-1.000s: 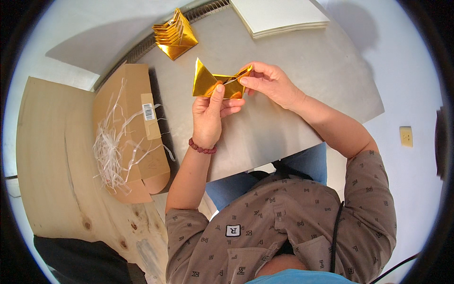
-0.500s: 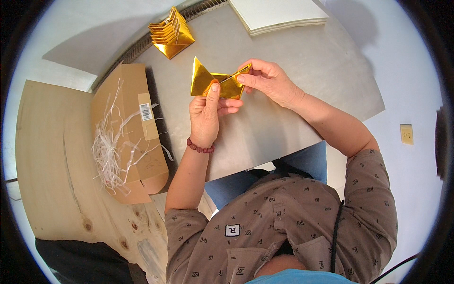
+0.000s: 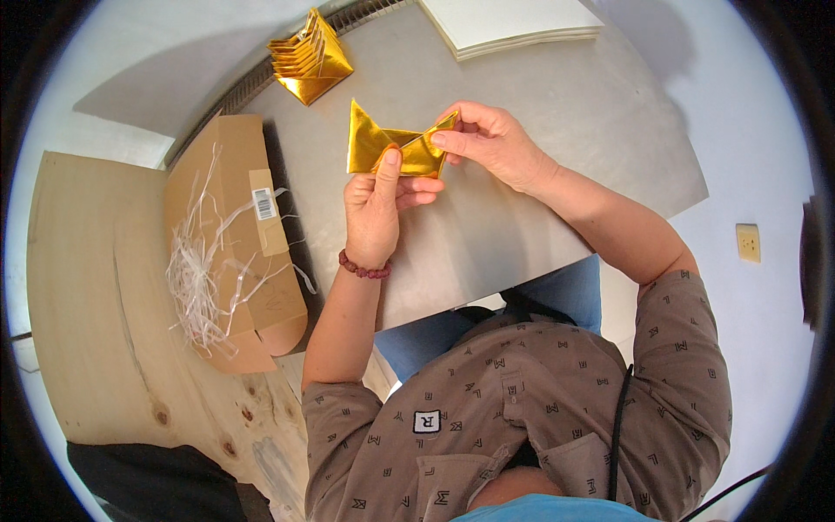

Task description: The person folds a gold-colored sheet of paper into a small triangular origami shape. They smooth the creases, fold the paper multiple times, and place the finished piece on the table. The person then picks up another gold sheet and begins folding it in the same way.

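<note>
A shiny gold folded paper piece (image 3: 420, 157), with a pointed corner rising at each end, is held above the grey table (image 3: 487, 235). My left hand (image 3: 376, 204) grips it from below, thumb pressed on its front and fingers behind. My right hand (image 3: 497, 148) pinches the upper right corner between thumb and fingers. Some of the fingers lie hidden behind the paper. Farther back on the left stands a nested stack of folded gold paper pieces (image 3: 315, 63), apart from both hands.
A pile of white sheets (image 3: 513, 22) lies at the table's far edge. Left of the table, a brown cardboard box (image 3: 248, 148) carries tangled white plastic strips (image 3: 196, 287). Beside it are a wooden board (image 3: 91, 287) and dark cloth (image 3: 156, 478).
Both hands keep hold of the gold paper. My right fingers have shifted slightly on its corner, and the whole view has moved a little.
</note>
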Motion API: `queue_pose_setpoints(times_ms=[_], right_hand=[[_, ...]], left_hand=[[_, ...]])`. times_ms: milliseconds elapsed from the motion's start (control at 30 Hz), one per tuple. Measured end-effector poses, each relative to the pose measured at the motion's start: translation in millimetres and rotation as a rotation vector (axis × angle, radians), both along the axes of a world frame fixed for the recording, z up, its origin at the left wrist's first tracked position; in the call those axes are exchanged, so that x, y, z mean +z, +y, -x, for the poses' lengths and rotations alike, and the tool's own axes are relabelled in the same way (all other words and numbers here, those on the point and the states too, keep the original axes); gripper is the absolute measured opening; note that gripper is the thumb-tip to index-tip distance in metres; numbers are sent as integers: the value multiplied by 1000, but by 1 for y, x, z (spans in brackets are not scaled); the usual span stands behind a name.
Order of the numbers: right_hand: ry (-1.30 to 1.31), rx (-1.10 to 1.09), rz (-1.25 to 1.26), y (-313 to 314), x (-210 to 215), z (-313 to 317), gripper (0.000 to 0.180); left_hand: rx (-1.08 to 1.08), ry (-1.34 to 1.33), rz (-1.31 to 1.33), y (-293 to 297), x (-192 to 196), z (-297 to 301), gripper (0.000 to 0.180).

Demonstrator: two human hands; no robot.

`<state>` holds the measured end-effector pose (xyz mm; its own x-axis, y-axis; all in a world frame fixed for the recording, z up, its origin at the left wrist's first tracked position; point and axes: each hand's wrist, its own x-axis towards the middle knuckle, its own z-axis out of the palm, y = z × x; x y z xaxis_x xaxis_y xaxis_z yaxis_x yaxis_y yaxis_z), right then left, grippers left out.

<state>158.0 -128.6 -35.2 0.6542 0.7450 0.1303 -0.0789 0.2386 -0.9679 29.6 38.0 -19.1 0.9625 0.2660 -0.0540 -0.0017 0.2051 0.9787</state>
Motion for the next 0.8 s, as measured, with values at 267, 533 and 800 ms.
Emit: queue_pose_setpoints(times_ms=[267,533,800], right_hand=[[19,-6,-57,0,1,-1,18],[28,24,-9,-2,2,-2,18],[18,-1,0,-5,5,-1,23]], left_hand=[[-12,-14,-24,3,-2,-1,45],[-8,-11,-16,3,-2,0,46],[-34,-48,9,5,-5,1,37]])
